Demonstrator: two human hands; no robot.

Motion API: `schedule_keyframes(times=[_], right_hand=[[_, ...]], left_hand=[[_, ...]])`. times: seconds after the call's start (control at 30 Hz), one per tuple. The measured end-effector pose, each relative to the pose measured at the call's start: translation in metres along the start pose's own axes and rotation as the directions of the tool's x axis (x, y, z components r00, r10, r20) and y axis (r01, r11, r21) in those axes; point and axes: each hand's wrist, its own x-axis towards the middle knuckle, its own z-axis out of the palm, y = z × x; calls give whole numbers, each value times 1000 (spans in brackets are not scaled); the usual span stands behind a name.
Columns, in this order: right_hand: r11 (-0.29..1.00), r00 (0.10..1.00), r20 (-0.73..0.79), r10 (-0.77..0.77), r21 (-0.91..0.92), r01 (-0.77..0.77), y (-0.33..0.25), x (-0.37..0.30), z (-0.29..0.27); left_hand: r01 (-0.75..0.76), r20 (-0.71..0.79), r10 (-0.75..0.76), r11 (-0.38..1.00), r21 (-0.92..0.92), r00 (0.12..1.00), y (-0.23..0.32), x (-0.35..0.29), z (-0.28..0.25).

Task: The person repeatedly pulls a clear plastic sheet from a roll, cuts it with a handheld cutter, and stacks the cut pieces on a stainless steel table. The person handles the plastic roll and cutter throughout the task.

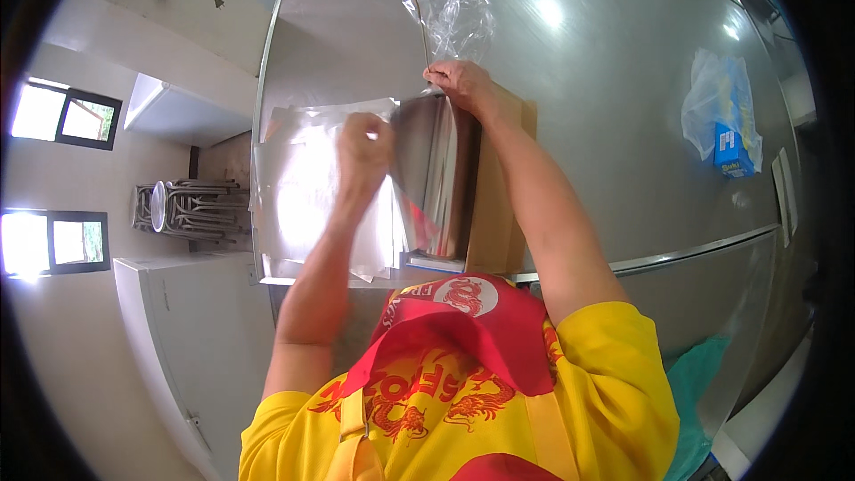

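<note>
A stack of clear plastic sheets (307,191) lies at the left of the steel table, glaring with reflected light. Over its right part is my left hand (363,153), fingers curled closed and slightly blurred; what they hold is hidden. Beside the stack, shiny clear film (432,174) fills an opened cardboard box (499,205). My right hand (461,85) is closed at the far end of the box, fingertips pinched by the film's edge. A thin brown strand (419,13) runs away from those fingertips; whether they grip it or the film cannot be made out.
A crumpled clear plastic bag (454,13) lies beyond my right hand. Toward the right edge of the steel table (614,125) sits a blue box (732,150) with a translucent bag (712,93). Stacked metal stools (196,205) and a white cabinet (196,330) stand to the left.
</note>
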Motion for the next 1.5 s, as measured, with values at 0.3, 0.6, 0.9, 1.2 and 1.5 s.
schedule_keyframes(times=[0.3,0.6,0.9,1.2,1.5], right_hand=[[1000,999,-35,-16,-19,15,2,-1,-1],[1000,999,-32,-20,19,21,2,1,1],[995,996,6,94,22,-94,0,1,1],[1000,1000,5,13,9,-13,-4,3,2],[999,999,17,36,11,-36,8,1,1]], left_hand=[[138,17,-141,924,-356,990,54,64,-157],[257,-8,-272,917,-305,962,64,86,-222],[319,-34,-331,928,-192,943,4,101,-246],[633,-147,-617,733,250,773,-305,34,-200],[711,-445,-560,618,336,698,-282,-6,-173]])
